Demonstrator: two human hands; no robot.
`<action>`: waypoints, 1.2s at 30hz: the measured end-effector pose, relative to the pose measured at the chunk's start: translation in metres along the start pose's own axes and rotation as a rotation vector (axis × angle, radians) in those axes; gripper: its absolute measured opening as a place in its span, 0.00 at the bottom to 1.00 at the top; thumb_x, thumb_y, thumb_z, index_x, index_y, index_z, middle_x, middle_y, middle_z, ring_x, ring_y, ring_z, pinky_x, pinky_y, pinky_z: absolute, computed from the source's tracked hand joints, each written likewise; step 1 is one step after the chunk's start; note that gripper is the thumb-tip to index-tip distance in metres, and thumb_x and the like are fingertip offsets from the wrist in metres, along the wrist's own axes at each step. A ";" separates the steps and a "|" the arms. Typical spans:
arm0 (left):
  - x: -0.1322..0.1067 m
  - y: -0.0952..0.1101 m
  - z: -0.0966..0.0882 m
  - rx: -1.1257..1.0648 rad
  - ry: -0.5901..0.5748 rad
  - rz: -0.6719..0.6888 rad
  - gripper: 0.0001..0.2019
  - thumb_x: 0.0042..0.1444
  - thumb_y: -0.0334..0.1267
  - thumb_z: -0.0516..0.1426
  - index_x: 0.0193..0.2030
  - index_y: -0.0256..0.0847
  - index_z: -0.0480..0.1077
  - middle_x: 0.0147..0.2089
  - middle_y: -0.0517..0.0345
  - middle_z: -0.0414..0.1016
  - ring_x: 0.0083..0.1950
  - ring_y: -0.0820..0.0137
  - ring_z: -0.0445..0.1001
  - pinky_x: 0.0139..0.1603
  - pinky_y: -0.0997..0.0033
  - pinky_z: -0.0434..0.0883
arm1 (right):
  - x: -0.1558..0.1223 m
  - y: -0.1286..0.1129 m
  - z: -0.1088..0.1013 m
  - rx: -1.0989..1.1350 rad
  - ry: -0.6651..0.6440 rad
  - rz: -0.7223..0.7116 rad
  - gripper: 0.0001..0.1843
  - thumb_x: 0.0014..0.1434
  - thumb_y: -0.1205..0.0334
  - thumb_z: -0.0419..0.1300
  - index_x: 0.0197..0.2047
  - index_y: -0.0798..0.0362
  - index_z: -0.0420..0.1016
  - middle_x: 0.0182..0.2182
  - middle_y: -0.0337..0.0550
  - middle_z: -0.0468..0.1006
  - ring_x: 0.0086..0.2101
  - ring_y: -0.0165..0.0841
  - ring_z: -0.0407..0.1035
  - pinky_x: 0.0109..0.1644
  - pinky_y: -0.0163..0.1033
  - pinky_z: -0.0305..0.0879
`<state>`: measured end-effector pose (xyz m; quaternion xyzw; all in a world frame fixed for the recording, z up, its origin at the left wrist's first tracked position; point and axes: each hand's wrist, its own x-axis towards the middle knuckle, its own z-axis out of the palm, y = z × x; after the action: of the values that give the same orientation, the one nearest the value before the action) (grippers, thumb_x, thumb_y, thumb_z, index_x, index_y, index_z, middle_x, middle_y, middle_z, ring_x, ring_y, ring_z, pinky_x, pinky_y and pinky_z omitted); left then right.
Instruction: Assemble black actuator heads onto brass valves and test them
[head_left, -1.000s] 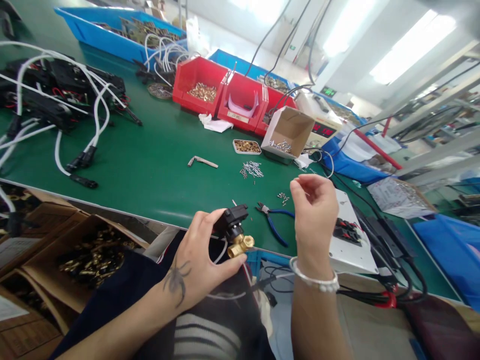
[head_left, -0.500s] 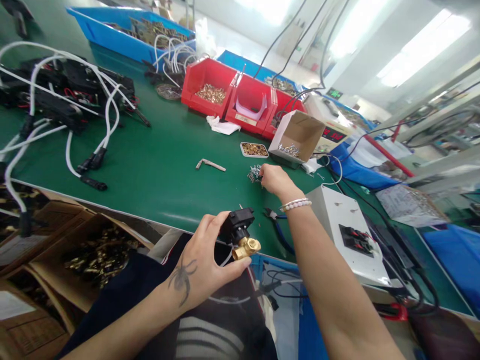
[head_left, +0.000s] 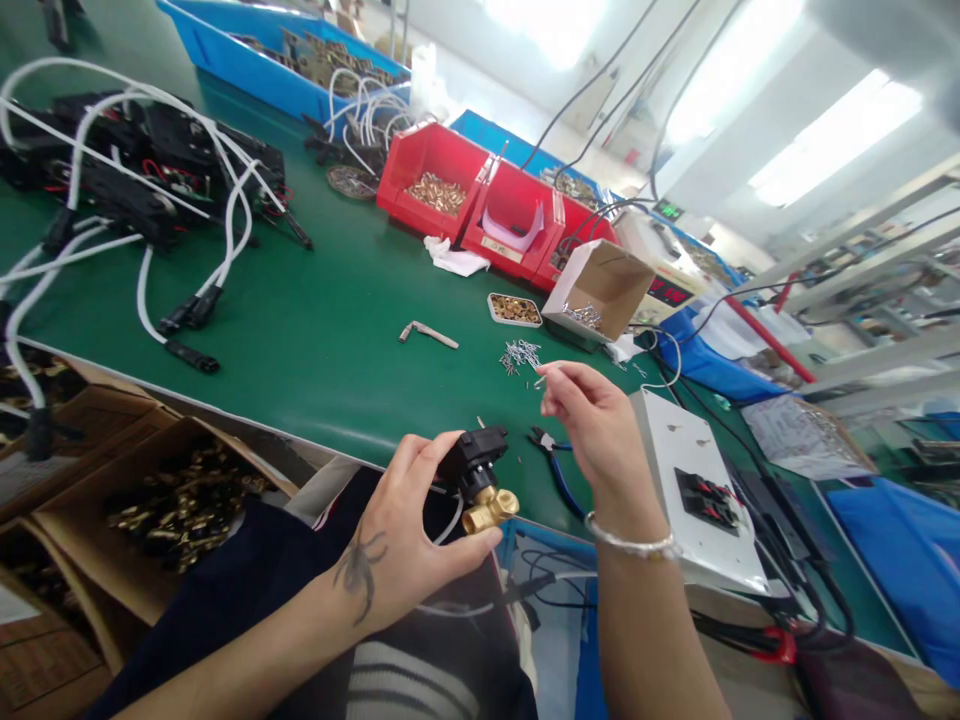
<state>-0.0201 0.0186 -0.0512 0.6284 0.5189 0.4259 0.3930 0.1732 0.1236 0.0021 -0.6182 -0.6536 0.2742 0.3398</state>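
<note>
My left hand (head_left: 409, 530) grips a brass valve (head_left: 490, 509) topped by a black plastic housing (head_left: 480, 452), above the bench's front edge. Thumb and fingers are wrapped around it, and a white cable runs down from it. My right hand (head_left: 592, 420) is closed in a pinch on a small silver pin (head_left: 539, 382), its exact shape too small to make out. Just beyond those fingertips lies a loose pile of small silver pins (head_left: 520, 354). Below the right hand are blue-handled pliers (head_left: 553, 465), partly covered by the wrist.
A hex key (head_left: 429, 334) lies mid-bench. Behind are a tray of brass parts (head_left: 514, 309), a cardboard box (head_left: 576, 283) and red bins (head_left: 394, 205). Black units with white cables (head_left: 142, 180) cover the left. A grey control box (head_left: 694, 480) stands right of my right arm.
My right hand has drawn back from the silver pile toward me, now with a small pin between its fingertips. The left hand still holds the valve in nearly the same place.
</note>
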 end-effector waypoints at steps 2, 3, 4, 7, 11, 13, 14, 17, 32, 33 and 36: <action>-0.002 0.002 -0.002 0.021 0.032 0.027 0.31 0.53 0.42 0.63 0.63 0.45 0.61 0.51 0.55 0.68 0.51 0.63 0.74 0.55 0.57 0.76 | -0.028 -0.007 -0.001 0.229 -0.027 -0.018 0.13 0.66 0.52 0.55 0.44 0.51 0.76 0.24 0.34 0.71 0.23 0.27 0.65 0.31 0.35 0.68; -0.003 0.004 -0.003 0.035 0.043 0.041 0.31 0.53 0.42 0.62 0.63 0.44 0.61 0.50 0.55 0.68 0.50 0.64 0.74 0.53 0.58 0.77 | -0.039 -0.010 -0.001 0.392 -0.058 -0.020 0.11 0.65 0.52 0.58 0.43 0.49 0.76 0.24 0.33 0.72 0.22 0.26 0.65 0.29 0.34 0.67; -0.004 0.006 -0.004 0.049 0.049 0.054 0.31 0.53 0.43 0.62 0.63 0.43 0.61 0.50 0.54 0.68 0.49 0.64 0.74 0.52 0.59 0.77 | -0.050 -0.013 -0.001 0.540 -0.089 -0.023 0.09 0.64 0.54 0.61 0.41 0.48 0.77 0.24 0.32 0.73 0.22 0.25 0.65 0.29 0.33 0.66; -0.008 0.014 -0.007 0.092 0.061 0.100 0.30 0.53 0.42 0.62 0.63 0.43 0.61 0.49 0.54 0.68 0.48 0.64 0.74 0.50 0.60 0.77 | -0.071 -0.019 0.000 0.744 -0.103 -0.067 0.03 0.63 0.58 0.65 0.38 0.47 0.79 0.27 0.33 0.76 0.26 0.23 0.69 0.34 0.30 0.68; -0.016 0.023 -0.007 0.119 0.094 0.192 0.32 0.52 0.41 0.62 0.64 0.44 0.60 0.50 0.55 0.68 0.49 0.65 0.73 0.51 0.63 0.76 | -0.092 -0.026 -0.001 0.720 -0.118 -0.094 0.06 0.70 0.60 0.57 0.43 0.44 0.76 0.32 0.33 0.80 0.25 0.22 0.69 0.31 0.29 0.66; -0.019 0.026 -0.007 0.138 0.124 0.239 0.33 0.53 0.42 0.62 0.65 0.43 0.60 0.50 0.55 0.68 0.49 0.66 0.73 0.52 0.64 0.75 | -0.101 -0.031 -0.006 0.641 -0.117 -0.122 0.07 0.71 0.60 0.56 0.44 0.43 0.76 0.30 0.33 0.78 0.24 0.22 0.67 0.28 0.28 0.64; -0.021 0.028 -0.006 0.154 0.139 0.261 0.33 0.53 0.42 0.62 0.65 0.43 0.60 0.50 0.54 0.68 0.49 0.66 0.73 0.52 0.65 0.75 | -0.105 -0.033 -0.010 0.559 -0.105 -0.155 0.07 0.70 0.61 0.57 0.43 0.44 0.77 0.29 0.33 0.76 0.25 0.23 0.67 0.29 0.28 0.64; -0.023 0.031 -0.006 0.206 0.166 0.327 0.33 0.54 0.43 0.62 0.66 0.42 0.60 0.50 0.53 0.68 0.48 0.65 0.73 0.50 0.67 0.77 | -0.113 -0.039 -0.021 0.292 -0.087 -0.262 0.09 0.68 0.66 0.60 0.43 0.45 0.81 0.32 0.36 0.76 0.32 0.25 0.69 0.35 0.28 0.67; -0.028 0.050 -0.010 0.207 0.225 0.453 0.33 0.53 0.41 0.65 0.65 0.45 0.59 0.53 0.52 0.67 0.52 0.64 0.73 0.53 0.67 0.78 | -0.131 -0.073 -0.055 -0.087 -0.200 -0.458 0.15 0.66 0.71 0.59 0.50 0.42 0.78 0.40 0.40 0.81 0.37 0.29 0.78 0.38 0.27 0.75; -0.029 0.050 -0.008 0.196 0.223 0.413 0.33 0.53 0.41 0.64 0.66 0.47 0.59 0.53 0.52 0.67 0.52 0.63 0.73 0.51 0.65 0.78 | -0.131 -0.073 -0.054 -0.102 -0.189 -0.454 0.16 0.66 0.70 0.59 0.52 0.41 0.77 0.40 0.40 0.81 0.37 0.29 0.78 0.39 0.27 0.76; -0.032 0.047 -0.004 0.157 0.203 0.333 0.35 0.51 0.41 0.62 0.67 0.50 0.59 0.52 0.51 0.69 0.50 0.60 0.75 0.49 0.60 0.79 | -0.132 -0.073 -0.046 -0.094 -0.112 -0.410 0.16 0.66 0.70 0.60 0.52 0.40 0.75 0.41 0.39 0.82 0.39 0.31 0.78 0.42 0.31 0.76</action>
<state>-0.0126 -0.0198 -0.0102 0.6880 0.4762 0.5046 0.2128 0.1645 -0.0169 0.0733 -0.4715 -0.7954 0.2025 0.3226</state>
